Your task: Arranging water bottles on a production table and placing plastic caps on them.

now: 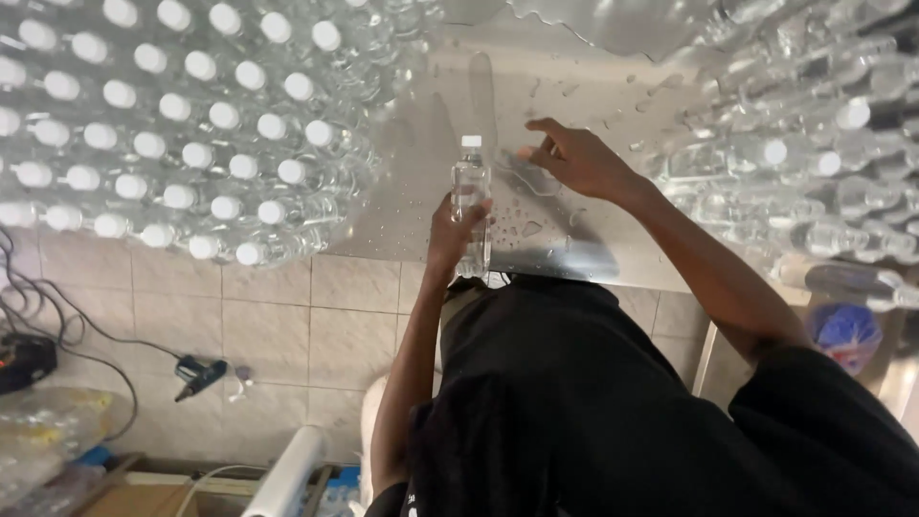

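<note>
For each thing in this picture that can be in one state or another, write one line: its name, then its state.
Left hand: closed around the small bottle.
Small bottle: upright, white cap on.
Right hand: open, fingers spread over the table.
Metal table: wet, with water drops.
Packed bottles: capped, standing together.

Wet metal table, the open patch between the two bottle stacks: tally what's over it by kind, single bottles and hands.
Clear plastic bottle with a white cap: 1, upright in the left hand
Hands: 2, that one and the right hand, fingers spread
Total: 3
</note>
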